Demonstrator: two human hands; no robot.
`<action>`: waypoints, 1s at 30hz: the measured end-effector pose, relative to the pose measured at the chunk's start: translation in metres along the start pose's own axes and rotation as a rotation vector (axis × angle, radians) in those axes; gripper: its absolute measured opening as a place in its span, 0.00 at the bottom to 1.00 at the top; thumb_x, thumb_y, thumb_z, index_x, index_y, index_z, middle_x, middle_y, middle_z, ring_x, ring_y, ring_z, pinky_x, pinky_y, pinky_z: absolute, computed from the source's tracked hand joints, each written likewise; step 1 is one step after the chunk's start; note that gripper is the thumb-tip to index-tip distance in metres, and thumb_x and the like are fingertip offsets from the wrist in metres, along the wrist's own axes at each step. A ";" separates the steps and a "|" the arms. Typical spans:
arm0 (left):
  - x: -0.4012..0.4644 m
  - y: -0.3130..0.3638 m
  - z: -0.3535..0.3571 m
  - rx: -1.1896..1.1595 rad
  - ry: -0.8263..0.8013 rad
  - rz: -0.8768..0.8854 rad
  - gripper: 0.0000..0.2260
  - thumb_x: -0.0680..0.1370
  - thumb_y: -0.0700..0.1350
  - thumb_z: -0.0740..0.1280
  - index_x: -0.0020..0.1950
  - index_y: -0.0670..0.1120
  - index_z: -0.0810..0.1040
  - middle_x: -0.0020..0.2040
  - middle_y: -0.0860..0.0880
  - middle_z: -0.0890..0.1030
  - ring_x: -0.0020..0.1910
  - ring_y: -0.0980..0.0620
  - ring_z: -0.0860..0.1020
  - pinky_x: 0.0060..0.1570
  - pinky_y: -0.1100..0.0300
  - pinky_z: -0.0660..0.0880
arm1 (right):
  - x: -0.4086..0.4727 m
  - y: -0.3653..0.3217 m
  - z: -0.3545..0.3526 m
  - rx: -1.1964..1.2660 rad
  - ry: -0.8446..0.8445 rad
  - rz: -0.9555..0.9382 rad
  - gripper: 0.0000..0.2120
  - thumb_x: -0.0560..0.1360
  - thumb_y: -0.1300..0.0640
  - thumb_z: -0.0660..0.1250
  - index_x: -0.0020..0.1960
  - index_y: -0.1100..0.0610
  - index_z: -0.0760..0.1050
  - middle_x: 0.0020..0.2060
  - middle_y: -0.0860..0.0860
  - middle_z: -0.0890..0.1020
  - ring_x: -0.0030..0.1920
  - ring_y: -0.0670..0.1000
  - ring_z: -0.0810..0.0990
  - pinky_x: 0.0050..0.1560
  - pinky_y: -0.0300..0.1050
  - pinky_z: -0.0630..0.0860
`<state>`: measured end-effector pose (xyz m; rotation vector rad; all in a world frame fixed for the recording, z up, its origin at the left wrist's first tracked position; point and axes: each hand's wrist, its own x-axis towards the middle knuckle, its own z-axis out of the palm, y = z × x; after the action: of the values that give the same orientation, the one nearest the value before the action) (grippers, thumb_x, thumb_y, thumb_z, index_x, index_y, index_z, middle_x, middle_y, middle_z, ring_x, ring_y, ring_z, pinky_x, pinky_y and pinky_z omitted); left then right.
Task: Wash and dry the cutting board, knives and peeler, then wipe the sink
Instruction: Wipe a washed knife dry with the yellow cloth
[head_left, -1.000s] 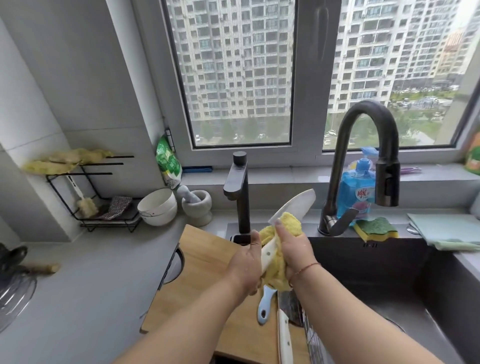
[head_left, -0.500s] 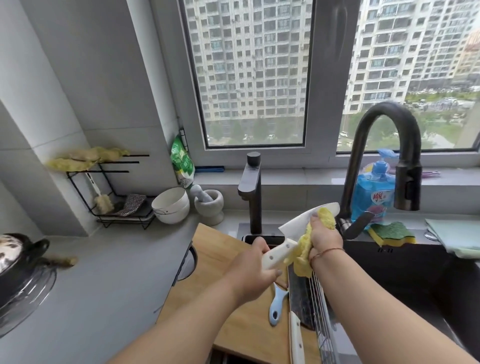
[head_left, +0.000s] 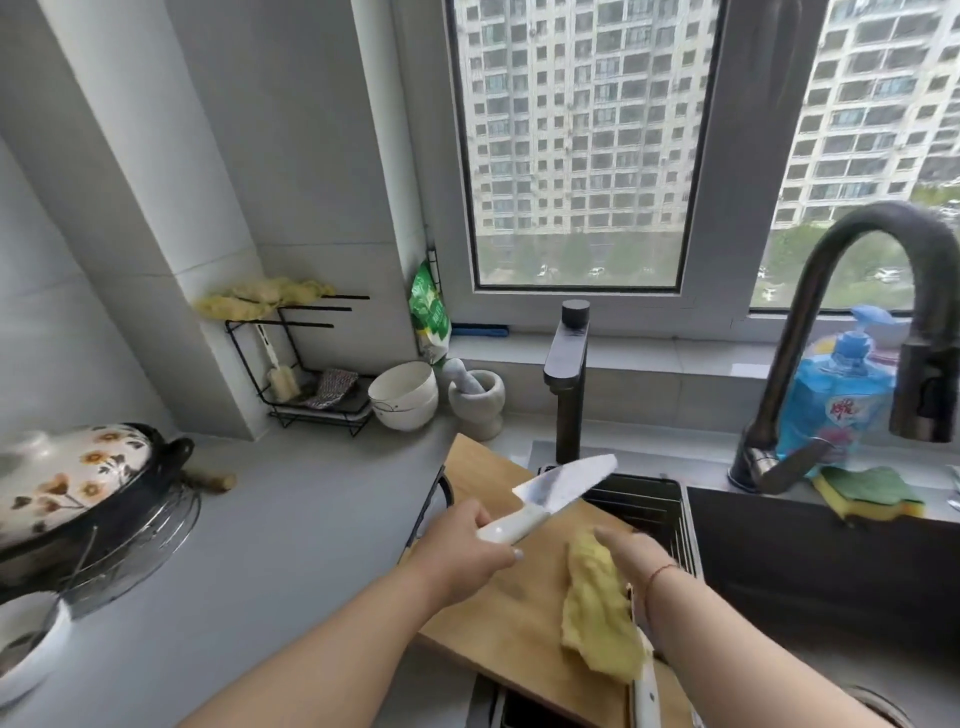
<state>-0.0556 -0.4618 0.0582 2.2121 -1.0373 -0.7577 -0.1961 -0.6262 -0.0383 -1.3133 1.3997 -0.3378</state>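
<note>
a white ceramic knife (head_left: 556, 496) is held by its handle in the left hand (head_left: 467, 545), the fingers curled round the grip. its long axis is tilted up and to the right, the blade tip aimed toward the small black tap (head_left: 569, 374), and the blade is carried above the far end of the wooden cutting board (head_left: 498, 597). a yellow cloth (head_left: 597, 618) is gripped in the right hand (head_left: 631, 564), hanging down over the board's right edge; the fingers are mostly hidden by the cloth but are seen closed on it. the blade is apart from the cloth, lying up and to the left of it, so the cloth hand is the nearer one to the sink (head_left: 831, 571). a second white-handled knife (head_left: 644, 686) is seen below the cloth at the board's right edge. the knife in hand is judged dried and ready to be set down.
</note>
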 end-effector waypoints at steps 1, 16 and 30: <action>-0.002 -0.002 -0.003 -0.030 -0.005 -0.029 0.17 0.70 0.52 0.73 0.51 0.44 0.72 0.40 0.48 0.79 0.33 0.53 0.74 0.35 0.59 0.70 | -0.014 -0.006 0.007 -0.182 0.096 -0.095 0.28 0.73 0.45 0.68 0.66 0.60 0.71 0.61 0.59 0.77 0.61 0.60 0.75 0.63 0.51 0.71; -0.057 0.002 -0.086 -0.376 -0.213 -0.233 0.19 0.79 0.57 0.58 0.46 0.42 0.74 0.29 0.47 0.76 0.22 0.54 0.69 0.24 0.64 0.59 | -0.108 -0.073 0.077 -0.566 0.275 -1.526 0.19 0.58 0.57 0.82 0.46 0.54 0.80 0.43 0.51 0.79 0.36 0.51 0.79 0.31 0.39 0.77; -0.134 -0.047 -0.204 -0.447 0.333 0.450 0.24 0.70 0.33 0.75 0.59 0.56 0.76 0.59 0.54 0.80 0.60 0.56 0.77 0.59 0.57 0.75 | -0.217 -0.176 0.133 -0.585 0.050 -1.552 0.10 0.69 0.58 0.75 0.48 0.58 0.80 0.44 0.49 0.78 0.48 0.53 0.75 0.46 0.42 0.68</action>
<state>0.0361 -0.2762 0.1965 1.5766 -1.0233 -0.3563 -0.0523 -0.4455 0.1685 -2.7121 0.1932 -0.9992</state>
